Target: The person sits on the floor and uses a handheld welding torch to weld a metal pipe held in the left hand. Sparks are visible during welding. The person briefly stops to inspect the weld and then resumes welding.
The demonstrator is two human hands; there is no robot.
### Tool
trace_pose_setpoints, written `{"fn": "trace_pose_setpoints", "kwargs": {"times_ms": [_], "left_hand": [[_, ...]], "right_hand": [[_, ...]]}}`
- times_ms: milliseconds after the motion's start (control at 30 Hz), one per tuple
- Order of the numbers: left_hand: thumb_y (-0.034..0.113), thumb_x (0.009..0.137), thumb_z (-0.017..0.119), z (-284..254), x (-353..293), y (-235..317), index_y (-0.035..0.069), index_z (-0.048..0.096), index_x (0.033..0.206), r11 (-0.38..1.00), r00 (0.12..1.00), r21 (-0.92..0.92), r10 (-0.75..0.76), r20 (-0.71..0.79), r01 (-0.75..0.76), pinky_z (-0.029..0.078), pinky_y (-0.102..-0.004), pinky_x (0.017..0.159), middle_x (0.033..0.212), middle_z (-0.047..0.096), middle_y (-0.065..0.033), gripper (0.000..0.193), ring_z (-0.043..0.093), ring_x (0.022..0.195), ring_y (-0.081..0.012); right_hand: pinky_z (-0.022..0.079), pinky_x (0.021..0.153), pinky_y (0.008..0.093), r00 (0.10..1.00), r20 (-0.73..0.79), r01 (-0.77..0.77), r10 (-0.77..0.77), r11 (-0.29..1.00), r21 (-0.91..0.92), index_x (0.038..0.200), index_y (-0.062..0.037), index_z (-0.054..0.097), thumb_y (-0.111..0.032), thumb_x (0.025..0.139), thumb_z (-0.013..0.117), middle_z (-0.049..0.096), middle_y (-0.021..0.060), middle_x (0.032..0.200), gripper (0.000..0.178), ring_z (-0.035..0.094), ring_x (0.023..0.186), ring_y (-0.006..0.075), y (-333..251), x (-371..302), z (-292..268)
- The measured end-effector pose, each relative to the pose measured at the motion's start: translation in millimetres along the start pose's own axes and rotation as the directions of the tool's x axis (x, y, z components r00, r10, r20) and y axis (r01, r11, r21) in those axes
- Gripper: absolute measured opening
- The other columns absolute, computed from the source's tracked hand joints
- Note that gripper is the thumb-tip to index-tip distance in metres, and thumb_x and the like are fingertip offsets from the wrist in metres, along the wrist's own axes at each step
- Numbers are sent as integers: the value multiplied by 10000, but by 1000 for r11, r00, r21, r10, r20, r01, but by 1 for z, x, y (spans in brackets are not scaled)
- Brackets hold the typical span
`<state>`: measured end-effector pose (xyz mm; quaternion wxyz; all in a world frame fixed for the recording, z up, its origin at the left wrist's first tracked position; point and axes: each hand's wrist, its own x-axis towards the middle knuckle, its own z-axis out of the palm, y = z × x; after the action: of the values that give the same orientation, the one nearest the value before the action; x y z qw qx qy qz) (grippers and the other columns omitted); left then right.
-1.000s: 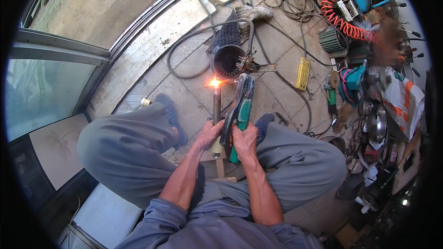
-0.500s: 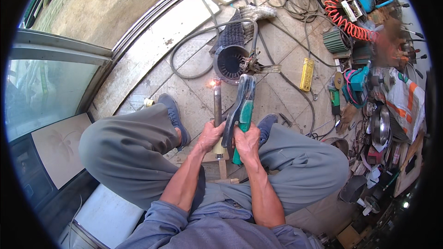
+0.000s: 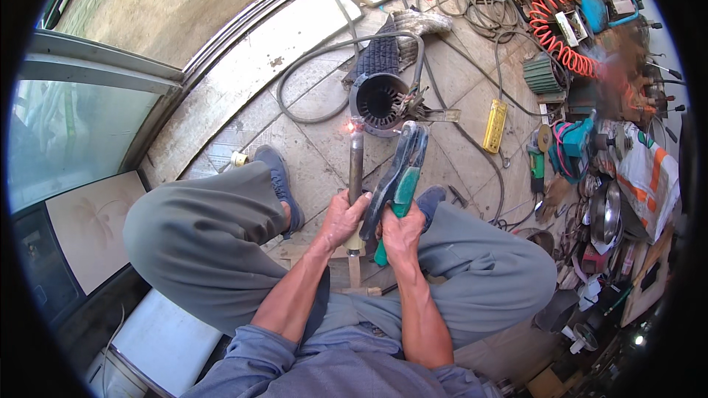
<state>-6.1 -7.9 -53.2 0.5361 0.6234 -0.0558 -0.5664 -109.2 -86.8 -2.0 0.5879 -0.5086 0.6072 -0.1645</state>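
1. Long, round, brown-grey metal tube (image 3: 356,166): it is in the person's left hand (image 3: 341,220), held out over the floor and pointing away from the body.
2. That hand's grip is closed tight around the tube, near its lower end.
3. The tube's far tip glows orange. It is right by a round, hollow, dark metal ring (image 3: 357,98) with slots inside. I can't tell if they touch.
4. The right hand (image 3: 402,234) has its grip wrapped around a green and black clamp tool (image 3: 406,190), which leans a little to the right, just beside the tube.
5. Both hands are bare and near each other, between the person's knees.
6. Further right, a long yellow box (image 3: 495,125) lies on the grey tiled floor (image 3: 317,155).
7. Past it I see a curly orange-red hose (image 3: 582,65) and a white bag with orange stripes (image 3: 645,155).
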Motion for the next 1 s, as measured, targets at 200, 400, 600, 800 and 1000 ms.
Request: {"fn": "trace_pose_setpoints", "kwargs": {"times_ms": [200, 400, 600, 800, 1000], "left_hand": [[287, 1033, 575, 0, 4, -6, 15, 607, 930, 995, 1000, 99, 23, 9, -24, 452, -275, 553, 695, 609, -11, 292, 547, 607, -77], [335, 1054, 530, 4, 2, 3, 8, 591, 959, 999, 994, 32, -18, 109, 15, 520, -300, 493, 680, 675, -98, 346, 665, 537, -180], [325, 1050, 548, 3, 11, -23, 12, 588, 955, 998, 996, -70, -1, 87, 7, 534, -321, 477, 645, 654, -98, 329, 665, 525, -187], [297, 1029, 583, 0, 14, -23, 11, 598, 934, 999, 994, -17, 41, 100, -40, 543, -330, 468, 633, 642, -94, 301, 656, 504, -190], [252, 1003, 600, 2, 10, -13, 3, 621, 911, 1000, 997, 3, -1, 74, 0, 523, -327, 503, 657, 643, -79, 266, 631, 537, -163]], "right_hand": [[440, 521, 305, 999, 28, 14, -15, 999, 47, 908, -7, 648, -72, 884, 663, 613, 26, 672, 71, 548, 577, 92, -2, -2, -2], [452, 527, 298, 998, 63, -23, 20, 999, 47, 881, 0, 646, -74, 892, 668, 630, 32, 681, 78, 561, 590, 92, -9, -3, 0], [411, 462, 259, 996, 78, 35, -32, 999, -40, 888, -26, 626, -108, 933, 648, 585, -2, 637, 96, 526, 520, 66, -6, 0, 5], [477, 573, 342, 997, 68, -43, 47, 997, -60, 868, 22, 649, -156, 887, 700, 649, 81, 667, 186, 590, 605, 142, 0, 2, 8], [478, 584, 340, 993, 57, -102, 104, 994, -34, 885, 22, 654, -150, 873, 712, 657, 82, 686, 182, 585, 614, 143, -8, -2, 6]]}}
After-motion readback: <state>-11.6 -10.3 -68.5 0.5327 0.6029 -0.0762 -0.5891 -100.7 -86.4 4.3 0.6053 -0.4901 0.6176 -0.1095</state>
